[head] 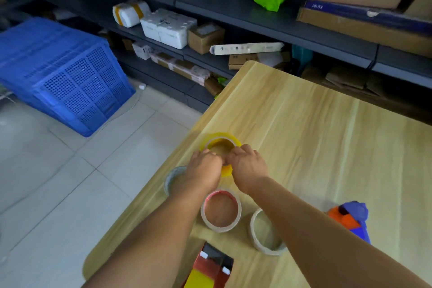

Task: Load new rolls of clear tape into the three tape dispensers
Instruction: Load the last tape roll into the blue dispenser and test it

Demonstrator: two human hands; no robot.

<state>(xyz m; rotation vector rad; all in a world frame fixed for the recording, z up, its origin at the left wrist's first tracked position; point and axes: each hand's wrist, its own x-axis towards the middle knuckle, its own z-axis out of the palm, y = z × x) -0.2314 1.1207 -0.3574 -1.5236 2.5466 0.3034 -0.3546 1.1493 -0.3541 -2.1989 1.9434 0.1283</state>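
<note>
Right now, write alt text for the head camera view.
Both hands, left hand and right hand, grip a yellow tape roll on a wooden table. Nearer lie three more rolls, a red tape dispenser and a blue-and-orange dispenser; cluttered shelves and a blue crate stand behind.

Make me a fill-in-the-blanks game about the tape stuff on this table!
Both hands, the left hand and right hand, are touching the ____ tape roll.
The tape roll with the ____ inner ring lies between the forearms.
The big crate on the floor is ____.
Missing words: yellow; red; blue.
</note>
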